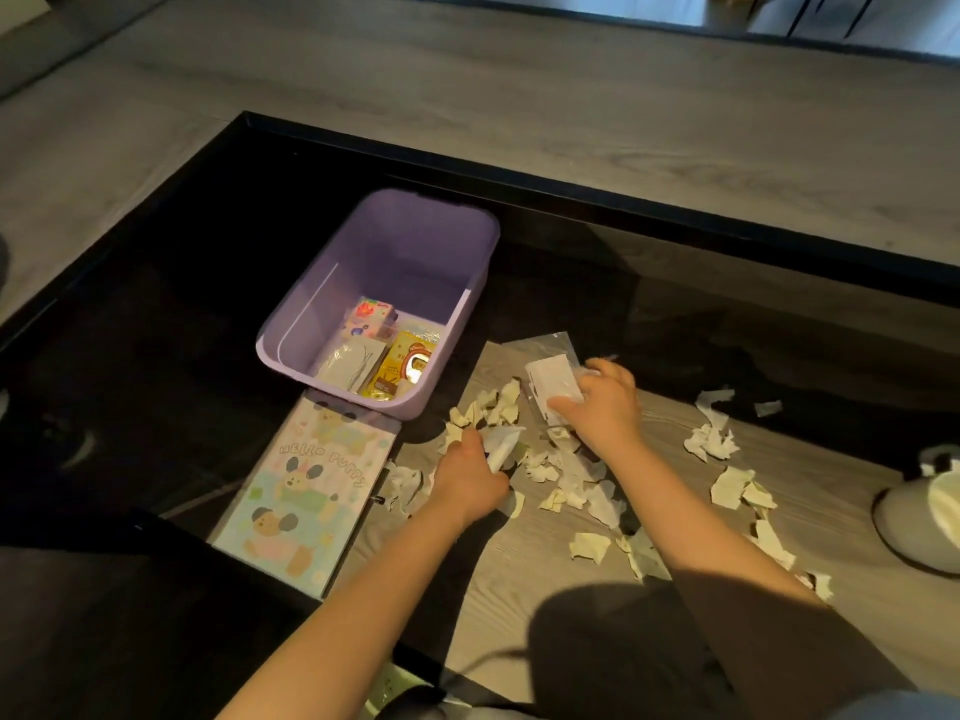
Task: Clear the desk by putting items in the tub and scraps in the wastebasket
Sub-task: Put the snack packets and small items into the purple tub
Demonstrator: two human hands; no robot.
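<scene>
Gripping a white scrap, the left hand sits closed amid the scraps on the desk. The right hand presses a white card, its fingers curled over it. The tub stands just beyond, left of both hands. A notebook touches the tub's near edge. More scraps trail right toward the wastebasket at the edge.

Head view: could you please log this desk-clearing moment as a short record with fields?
tub: purple, on desk, holding a few small packets
notebook: flat on desk, just in front of tub
scraps: torn paper scattered across desk
left hand: gripping scraps
right hand: on a white packet
wastebasket: white, at right edge, partly out of view
</scene>
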